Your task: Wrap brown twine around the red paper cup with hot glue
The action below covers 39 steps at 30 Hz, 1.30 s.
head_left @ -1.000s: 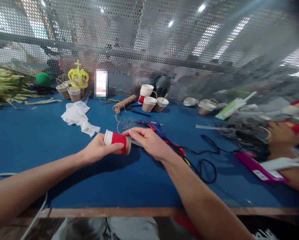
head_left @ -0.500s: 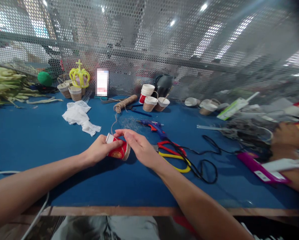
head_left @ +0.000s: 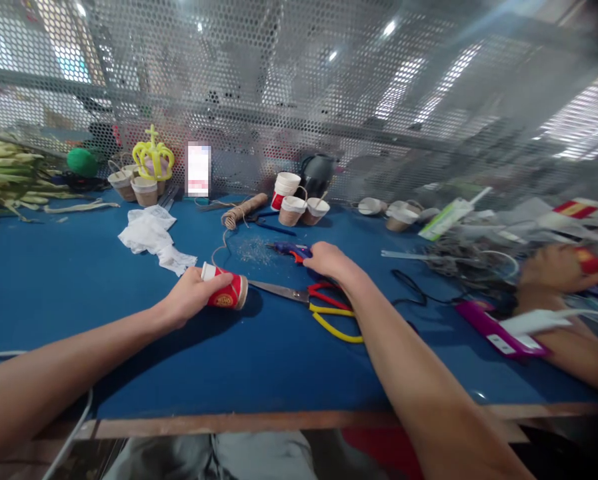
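My left hand (head_left: 191, 295) is closed round a red and white paper cup (head_left: 230, 291), tilted on its side above the table. Twine (head_left: 221, 249) runs from the cup back to a twine roll (head_left: 243, 210). Over the handle of a blue glue gun (head_left: 291, 249) my right hand (head_left: 330, 259) is wrapped; the gun's nozzle points left. Scissors (head_left: 299, 294) with red and yellow handles lie between the cup and my right forearm, which partly covers the handles.
A crumpled white cloth (head_left: 153, 235) lies to the left. Small cups (head_left: 292, 211) and a yellow crown (head_left: 153, 160) stand along the perforated metal screen (head_left: 259, 100). On the right are a purple power strip (head_left: 501, 331) and a co-worker's hand (head_left: 549, 268) at a red cup.
My right hand has left the cup, moved right and taken hold of the glue gun. My left hand still holds the cup. The view has shifted slightly.
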Each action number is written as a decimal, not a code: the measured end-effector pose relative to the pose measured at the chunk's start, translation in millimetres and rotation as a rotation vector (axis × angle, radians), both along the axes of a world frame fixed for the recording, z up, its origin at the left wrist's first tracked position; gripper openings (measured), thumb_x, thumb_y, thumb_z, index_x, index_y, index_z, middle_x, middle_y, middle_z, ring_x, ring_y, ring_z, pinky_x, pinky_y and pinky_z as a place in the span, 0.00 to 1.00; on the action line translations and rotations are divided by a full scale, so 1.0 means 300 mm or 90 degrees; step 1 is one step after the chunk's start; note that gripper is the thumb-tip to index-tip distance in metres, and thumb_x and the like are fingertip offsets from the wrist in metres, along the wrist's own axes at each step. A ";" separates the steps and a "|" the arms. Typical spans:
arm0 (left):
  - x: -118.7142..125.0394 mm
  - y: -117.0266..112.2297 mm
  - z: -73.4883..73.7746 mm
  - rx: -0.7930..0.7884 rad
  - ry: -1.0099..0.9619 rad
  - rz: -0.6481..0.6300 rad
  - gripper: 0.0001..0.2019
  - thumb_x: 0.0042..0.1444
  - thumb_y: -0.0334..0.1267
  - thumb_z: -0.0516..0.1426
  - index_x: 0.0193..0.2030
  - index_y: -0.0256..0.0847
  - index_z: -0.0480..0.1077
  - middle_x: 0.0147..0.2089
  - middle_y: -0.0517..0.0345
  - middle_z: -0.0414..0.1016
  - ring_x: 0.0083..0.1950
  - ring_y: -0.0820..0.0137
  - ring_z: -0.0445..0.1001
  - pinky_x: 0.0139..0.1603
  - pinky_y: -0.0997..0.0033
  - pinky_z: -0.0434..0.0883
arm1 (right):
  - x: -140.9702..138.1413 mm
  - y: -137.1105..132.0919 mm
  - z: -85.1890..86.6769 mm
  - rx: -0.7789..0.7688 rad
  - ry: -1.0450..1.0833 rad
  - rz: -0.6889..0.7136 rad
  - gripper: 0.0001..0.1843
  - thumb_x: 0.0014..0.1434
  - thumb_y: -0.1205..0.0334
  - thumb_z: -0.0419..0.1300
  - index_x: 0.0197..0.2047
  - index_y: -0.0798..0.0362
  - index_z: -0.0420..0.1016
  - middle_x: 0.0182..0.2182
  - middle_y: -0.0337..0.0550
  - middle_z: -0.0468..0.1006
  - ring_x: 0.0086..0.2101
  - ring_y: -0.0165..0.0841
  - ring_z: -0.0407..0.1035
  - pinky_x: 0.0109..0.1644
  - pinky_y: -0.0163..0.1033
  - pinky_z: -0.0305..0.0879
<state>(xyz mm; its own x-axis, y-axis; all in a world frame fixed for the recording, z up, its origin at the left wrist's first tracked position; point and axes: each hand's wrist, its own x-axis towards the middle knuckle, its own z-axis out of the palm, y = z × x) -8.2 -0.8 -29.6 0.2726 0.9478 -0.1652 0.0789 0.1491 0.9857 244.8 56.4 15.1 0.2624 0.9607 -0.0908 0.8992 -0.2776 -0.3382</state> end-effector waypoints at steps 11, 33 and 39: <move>-0.005 0.008 -0.003 0.056 0.072 0.011 0.15 0.44 0.47 0.57 0.22 0.35 0.68 0.18 0.59 0.68 0.20 0.74 0.62 0.21 0.75 0.55 | -0.041 -0.121 0.056 0.077 0.296 0.077 0.09 0.49 0.67 0.59 0.36 0.55 0.67 0.26 0.41 0.74 0.24 0.28 0.69 0.30 0.36 0.69; -0.002 0.028 0.004 0.073 0.178 0.026 0.17 0.45 0.50 0.55 0.19 0.38 0.61 0.16 0.64 0.57 0.18 0.78 0.50 0.19 0.73 0.45 | -0.132 -0.311 0.056 0.026 0.274 0.259 0.17 0.50 0.55 0.59 0.15 0.51 0.64 0.10 0.35 0.66 0.12 0.27 0.61 0.18 0.34 0.58; -0.002 0.036 -0.004 0.066 0.162 0.029 0.16 0.45 0.49 0.56 0.19 0.38 0.61 0.17 0.63 0.59 0.19 0.78 0.51 0.19 0.74 0.47 | -0.142 -0.317 0.055 0.067 0.213 0.314 0.18 0.52 0.58 0.57 0.13 0.49 0.60 0.10 0.36 0.65 0.15 0.29 0.61 0.20 0.36 0.57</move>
